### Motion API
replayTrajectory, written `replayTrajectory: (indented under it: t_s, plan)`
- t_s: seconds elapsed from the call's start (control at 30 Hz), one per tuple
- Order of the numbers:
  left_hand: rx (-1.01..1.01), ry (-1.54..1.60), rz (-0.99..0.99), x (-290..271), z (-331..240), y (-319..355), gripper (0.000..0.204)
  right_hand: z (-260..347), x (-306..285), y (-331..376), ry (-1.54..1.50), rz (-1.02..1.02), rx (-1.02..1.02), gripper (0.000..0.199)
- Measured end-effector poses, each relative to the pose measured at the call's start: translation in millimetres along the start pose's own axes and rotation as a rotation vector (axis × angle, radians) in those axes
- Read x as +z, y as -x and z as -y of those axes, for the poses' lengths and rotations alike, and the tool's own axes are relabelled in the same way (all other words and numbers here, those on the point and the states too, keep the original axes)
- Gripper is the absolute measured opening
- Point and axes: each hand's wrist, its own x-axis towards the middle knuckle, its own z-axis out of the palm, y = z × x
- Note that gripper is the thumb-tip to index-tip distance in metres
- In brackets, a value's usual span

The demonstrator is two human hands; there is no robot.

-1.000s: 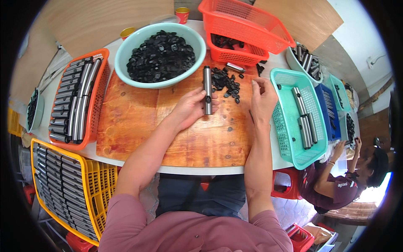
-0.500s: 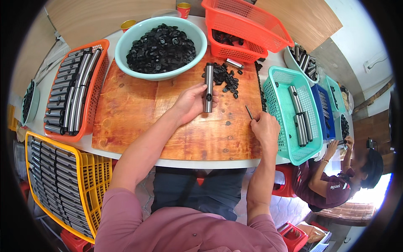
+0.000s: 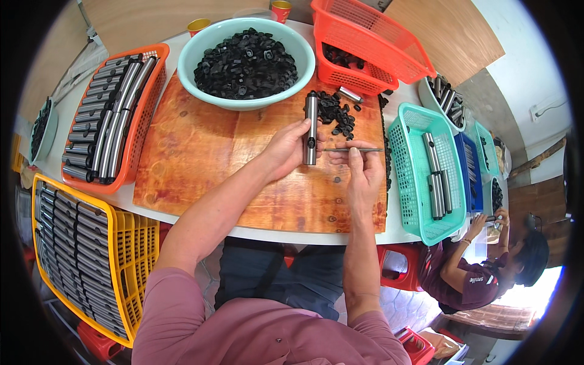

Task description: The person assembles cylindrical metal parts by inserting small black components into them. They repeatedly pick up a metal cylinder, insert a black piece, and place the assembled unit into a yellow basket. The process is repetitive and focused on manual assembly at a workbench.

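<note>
The short shiny steel tube stands steady over the wooden board, clamped in the left hand; the right hand pinches a thin metal rod level toward it, loose black caps just behind.

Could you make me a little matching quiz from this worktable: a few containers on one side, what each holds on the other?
Containers:
1. Pale green bowl
2. Teal basket
3. Yellow crate
4. Left hand

Contents:
a. rows of dark tubes, down beside the table
b. one upright metal tube
c. heap of small black parts
d. a few metal tubes lying lengthwise

Pairs: 1-c, 2-d, 3-a, 4-b
</note>
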Motion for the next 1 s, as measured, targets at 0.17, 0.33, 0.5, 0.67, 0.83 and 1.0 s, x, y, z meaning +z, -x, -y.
replayTrajectory:
  t_s: [0.17,0.33,0.5,0.67,0.83,1.0]
  plan:
    - [0.015,0.051,0.025,0,2,0,0.036,-8,15,0,0.023,0.004,-0.056,0.016]
    - [0.015,0.078,0.032,3,2,0,0.035,-12,18,0,0.089,0.027,-0.101,0.016]
    - [-0.008,0.064,0.014,10,-1,4,0.036,-19,17,0,0.145,0.018,-0.131,0.014]
    - [-0.01,0.057,0.022,9,-1,3,0.037,-20,18,0,0.156,0.009,-0.123,0.014]
    - [0.004,0.017,0.002,9,1,5,0.036,-26,21,1,0.147,-0.028,-0.116,0.016]
    - [0.042,-0.04,-0.027,7,3,6,0.037,-32,23,-2,-0.066,-0.073,-0.015,0.018]
